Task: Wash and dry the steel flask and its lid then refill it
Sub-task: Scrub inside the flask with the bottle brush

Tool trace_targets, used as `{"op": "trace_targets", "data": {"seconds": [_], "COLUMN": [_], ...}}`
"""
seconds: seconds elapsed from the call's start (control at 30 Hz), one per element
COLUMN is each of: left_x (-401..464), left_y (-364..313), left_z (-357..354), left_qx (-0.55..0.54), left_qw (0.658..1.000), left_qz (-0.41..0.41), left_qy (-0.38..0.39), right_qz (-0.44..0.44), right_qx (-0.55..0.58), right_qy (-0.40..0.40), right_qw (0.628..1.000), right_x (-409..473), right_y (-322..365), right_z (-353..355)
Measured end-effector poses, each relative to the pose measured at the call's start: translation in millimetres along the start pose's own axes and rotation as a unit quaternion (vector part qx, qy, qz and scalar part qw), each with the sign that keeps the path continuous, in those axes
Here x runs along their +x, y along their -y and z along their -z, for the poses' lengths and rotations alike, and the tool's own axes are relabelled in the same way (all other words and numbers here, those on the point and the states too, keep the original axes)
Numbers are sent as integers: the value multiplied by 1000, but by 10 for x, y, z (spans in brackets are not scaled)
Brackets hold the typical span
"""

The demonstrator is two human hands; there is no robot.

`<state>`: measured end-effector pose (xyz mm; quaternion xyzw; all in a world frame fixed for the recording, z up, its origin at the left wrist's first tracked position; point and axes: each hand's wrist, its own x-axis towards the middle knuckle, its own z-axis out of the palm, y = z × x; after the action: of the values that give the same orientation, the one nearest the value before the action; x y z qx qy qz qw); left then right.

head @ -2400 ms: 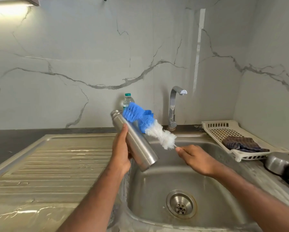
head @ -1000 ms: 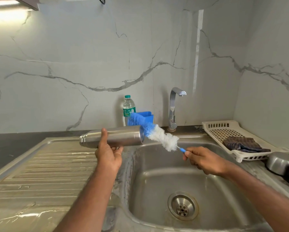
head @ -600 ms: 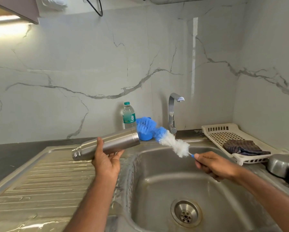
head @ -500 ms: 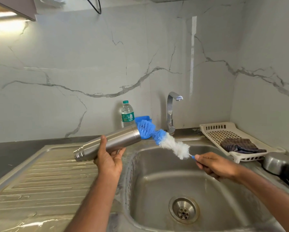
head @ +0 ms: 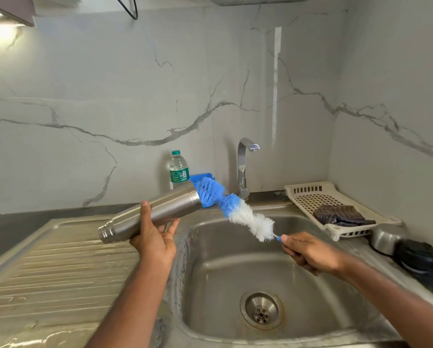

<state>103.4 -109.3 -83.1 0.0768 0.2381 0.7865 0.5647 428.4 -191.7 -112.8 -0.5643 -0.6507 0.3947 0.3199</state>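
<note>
The left hand (head: 157, 237) grips the flask (head: 150, 214) round its middle, holding it over the seam between the drainboard (head: 59, 259) and the sink (head: 310, 310). Its long axis runs nearly level: threaded neck down-left, flat base up-right. The right hand (head: 308, 252) pinches the handle of the brush (head: 235, 209), whose blue bristles meet that base (the closed end, as far as I can tell). Reaching inside likely calls for turning the flask end for end.
</note>
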Motion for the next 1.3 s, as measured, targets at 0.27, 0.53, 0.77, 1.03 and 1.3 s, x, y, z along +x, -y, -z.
{"op": "trace_targets", "data": {"seconds": [0.27,0.53,0.77,1.03,1.3], "left_x": [32,67,105,108,64], "left_y": [21,17,17,39,35], "left_z": [8,20,8,14,8], "left_qx": [34,45,39,38,46], "left_qw": [999,998,998,998,997], "left_qz": [-22,-36,-47,-56,-58], "left_qy": [4,1,-7,-9,-18], "right_qz": [-38,-56,-77,-79,-82], "right_qx": [33,22,36,68,88], "right_qy": [17,32,60,68,81], "right_qw": [999,998,995,992,989], "right_x": [-22,41,69,61,39], "right_y": [69,47,33,93,78], "right_z": [-14,-20,-30,-60,-55]}}
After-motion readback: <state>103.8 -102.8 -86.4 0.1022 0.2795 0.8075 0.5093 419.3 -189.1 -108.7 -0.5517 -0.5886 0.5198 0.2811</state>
